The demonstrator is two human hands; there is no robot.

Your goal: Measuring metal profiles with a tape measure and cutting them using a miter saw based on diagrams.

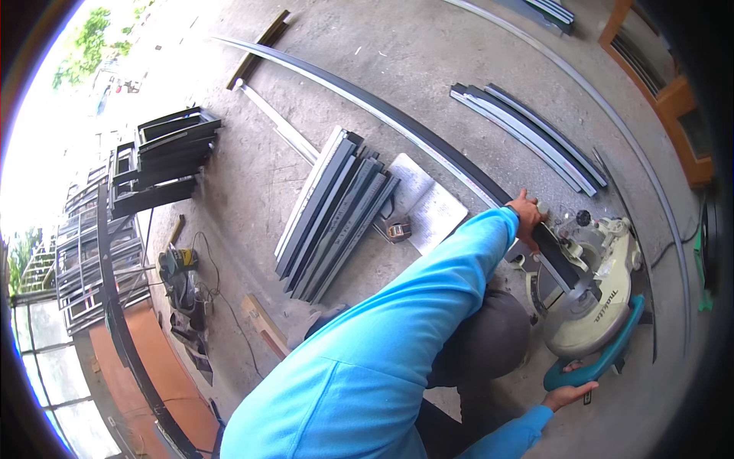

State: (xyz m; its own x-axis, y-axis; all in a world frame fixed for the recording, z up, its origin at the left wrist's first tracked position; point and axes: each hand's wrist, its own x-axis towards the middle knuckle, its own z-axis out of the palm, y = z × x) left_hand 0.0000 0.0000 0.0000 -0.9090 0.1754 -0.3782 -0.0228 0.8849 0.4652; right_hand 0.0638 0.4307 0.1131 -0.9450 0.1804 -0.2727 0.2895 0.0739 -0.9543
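Note:
My left hand (526, 218) is wrapped over the end part of a long dark metal profile (397, 134). From the upper left, the profile runs into a miter saw (592, 306) with a cream blade guard. The saw's round blade (577, 302) looks blurred beside the profile's end. Lower down, my right hand (569, 394) grips the teal saw handle (612, 359), its fingertips showing through the handle's opening. To the left of my left arm lie an open notebook (432, 203) with handwriting and a tape measure (397, 229).
Stacked cut profiles (336, 218) lie left of the notebook. More short profiles (527, 134) rest beyond the long one. A corded power tool (177, 279) sits on the concrete at left, near dark frames (164, 157). An orange-brown wooden frame (665, 99) stands at far right.

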